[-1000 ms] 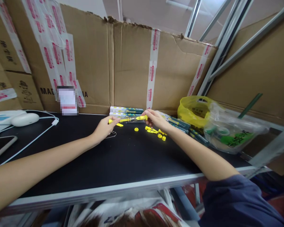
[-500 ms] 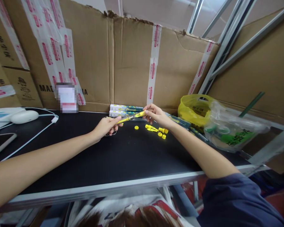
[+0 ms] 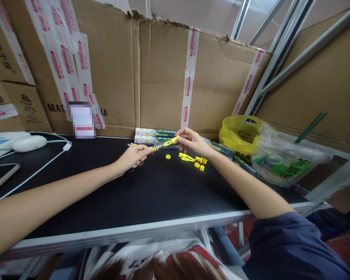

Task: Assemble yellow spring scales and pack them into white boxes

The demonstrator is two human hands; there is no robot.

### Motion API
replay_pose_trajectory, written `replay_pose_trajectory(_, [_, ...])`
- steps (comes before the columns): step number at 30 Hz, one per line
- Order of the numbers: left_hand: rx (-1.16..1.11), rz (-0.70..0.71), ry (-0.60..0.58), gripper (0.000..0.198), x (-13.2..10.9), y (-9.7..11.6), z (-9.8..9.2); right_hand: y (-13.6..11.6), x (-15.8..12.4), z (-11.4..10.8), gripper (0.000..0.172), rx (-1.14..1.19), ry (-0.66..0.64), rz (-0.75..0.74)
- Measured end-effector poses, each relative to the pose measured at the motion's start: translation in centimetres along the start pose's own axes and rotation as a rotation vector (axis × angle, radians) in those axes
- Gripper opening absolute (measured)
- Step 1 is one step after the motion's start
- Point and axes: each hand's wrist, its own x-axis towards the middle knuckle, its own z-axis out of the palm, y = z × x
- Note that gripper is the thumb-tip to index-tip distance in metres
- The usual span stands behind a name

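Both my hands hold a slim yellow pen-like tool (image 3: 170,141) with a clear section in the middle, tilted with its right end higher. My left hand (image 3: 137,156) is closed around its lower left end, and a thin wire loop shows beneath the fingers. My right hand (image 3: 191,140) pinches the yellow upper end between thumb and fingers. Below the tool lies a small yellow ring-shaped cap (image 3: 168,156). To its right sits a cluster of small yellow parts (image 3: 188,158), including several round caps and narrow clip-like pieces.
Behind my hands lie white-and-green printed boxes (image 3: 142,139). On the right stand a yellow plastic bag (image 3: 236,140) and a clear bag with a cup (image 3: 286,165). White devices with a cable (image 3: 29,143) and a phone (image 3: 1,177) are at left. Cardboard (image 3: 163,77) walls the back of the black table (image 3: 151,198).
My left hand has shifted slightly along the tool toward its middle, covering more of the yellow lower part. My right hand stays nearly in place, still holding the upper end.
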Motion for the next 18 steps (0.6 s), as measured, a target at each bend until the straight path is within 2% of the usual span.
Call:
replay_pose_trajectory(8, [0.091, 0.128, 0.083, 0.038, -0.19, 0.11, 0.11, -0.05, 0.01, 0.24, 0.032, -0.013, 0.0, 0.01])
replay_pose_trajectory(18, [0.069, 0.146, 0.082, 0.04, 0.12, 0.01, -0.02, -0.36, 0.0, 0.21, 0.037, 0.0, -0.006, 0.025])
